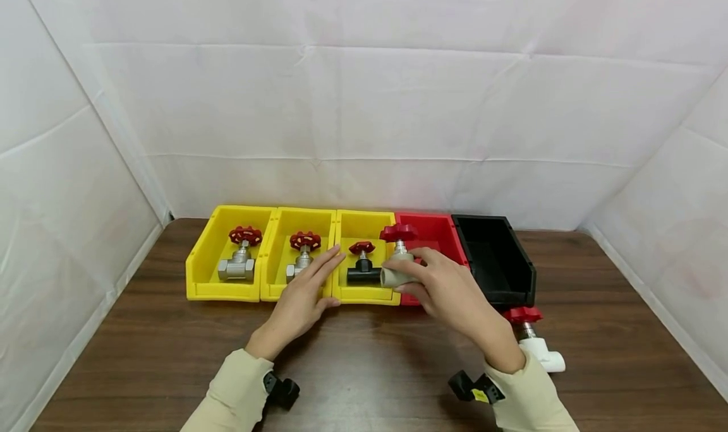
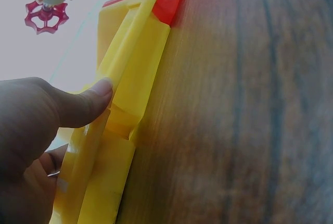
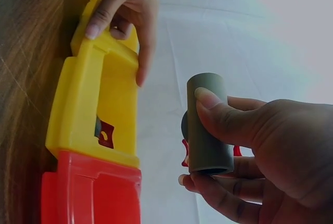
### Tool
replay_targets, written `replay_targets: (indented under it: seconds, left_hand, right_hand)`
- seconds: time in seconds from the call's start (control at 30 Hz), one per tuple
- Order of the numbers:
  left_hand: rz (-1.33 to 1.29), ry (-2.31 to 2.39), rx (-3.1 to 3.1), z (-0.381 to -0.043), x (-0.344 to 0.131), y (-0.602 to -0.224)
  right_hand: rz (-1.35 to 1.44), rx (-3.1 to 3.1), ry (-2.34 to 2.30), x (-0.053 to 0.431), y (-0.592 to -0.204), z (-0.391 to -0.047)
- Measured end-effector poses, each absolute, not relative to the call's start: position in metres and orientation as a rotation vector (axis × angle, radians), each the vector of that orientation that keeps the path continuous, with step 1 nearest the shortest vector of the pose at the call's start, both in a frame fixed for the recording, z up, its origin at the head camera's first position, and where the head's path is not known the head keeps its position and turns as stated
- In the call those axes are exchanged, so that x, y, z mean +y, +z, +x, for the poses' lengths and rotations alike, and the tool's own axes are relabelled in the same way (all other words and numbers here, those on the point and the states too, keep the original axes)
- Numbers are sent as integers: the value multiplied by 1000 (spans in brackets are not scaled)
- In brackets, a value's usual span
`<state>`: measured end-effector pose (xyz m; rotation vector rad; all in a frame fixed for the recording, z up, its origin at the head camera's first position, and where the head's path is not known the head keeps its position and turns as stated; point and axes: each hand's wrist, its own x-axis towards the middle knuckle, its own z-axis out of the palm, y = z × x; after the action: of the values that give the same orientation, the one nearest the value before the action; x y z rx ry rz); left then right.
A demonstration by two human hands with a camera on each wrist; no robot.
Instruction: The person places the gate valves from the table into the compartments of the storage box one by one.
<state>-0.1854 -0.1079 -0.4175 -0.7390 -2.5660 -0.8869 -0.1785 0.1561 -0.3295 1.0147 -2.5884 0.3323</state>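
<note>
My right hand (image 1: 449, 290) pinches a grey-green gate valve (image 1: 392, 278) by its pipe body, its red handwheel upward, over the front of the red bin (image 1: 435, 230). In the right wrist view, the thumb lies along the grey-green pipe with fingers behind it. My left hand (image 1: 304, 302) rests at the yellow bins, its fingers extended over the wall between the middle bin (image 1: 284, 220) and the right yellow bin (image 1: 355, 223). Its thumb (image 2: 93, 99) touches the front rim. A black valve (image 1: 364, 274) with a red handwheel lies inside the right yellow bin.
A metal valve (image 1: 239, 264) sits in the left yellow bin (image 1: 199, 280); another metal valve (image 1: 304, 246) is partly behind the left hand. The black bin (image 1: 495, 255) ends the row. A white valve (image 1: 543, 354) lies on the wooden table (image 1: 370, 369) beside the right forearm.
</note>
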Motion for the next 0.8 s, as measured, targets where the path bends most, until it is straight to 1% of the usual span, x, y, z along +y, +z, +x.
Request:
replay_targets:
  seconds: [0.37, 0.8]
  left_hand:
    - [-732, -886, -2577, -185, -107, -417]
    - [-733, -885, -2591, -185, -108, -417]
  right_hand:
    - [958, -2587, 329, 173, -326, -189]
    - [915, -2595, 316, 187, -334, -203]
